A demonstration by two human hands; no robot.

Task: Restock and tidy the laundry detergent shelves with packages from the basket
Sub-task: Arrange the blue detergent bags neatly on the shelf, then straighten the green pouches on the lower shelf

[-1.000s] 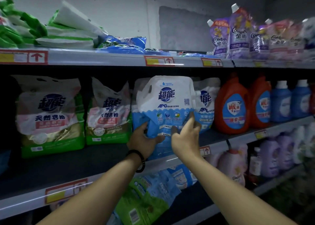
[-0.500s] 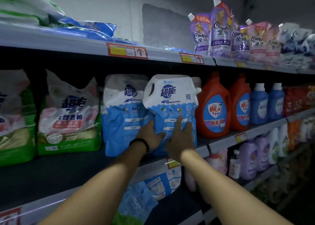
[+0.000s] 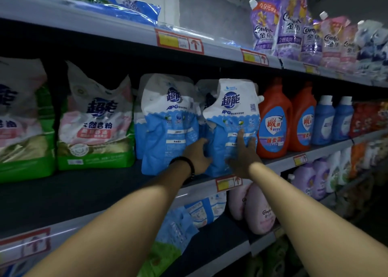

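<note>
A white and blue detergent pouch (image 3: 233,108) stands upright on the middle shelf (image 3: 84,192), right beside an orange bottle (image 3: 273,119). Both my hands hold its lower part. My left hand (image 3: 198,157), with a dark band at the wrist, grips its left lower edge. My right hand (image 3: 243,153) lies flat on its front with fingers spread. A second, matching pouch (image 3: 168,123) stands just to its left. The basket is not in view.
Green and white powder bags (image 3: 94,125) fill the shelf's left part. Orange and blue bottles (image 3: 323,121) stand to the right. Purple and pink spouted pouches (image 3: 294,27) line the top shelf. Pink bottles (image 3: 256,209) and blue bags sit on the shelf below.
The pouch in my hands has moved right and back, from in front of the other blue pouches to a spot against the orange bottle. My view has shifted right and closer.
</note>
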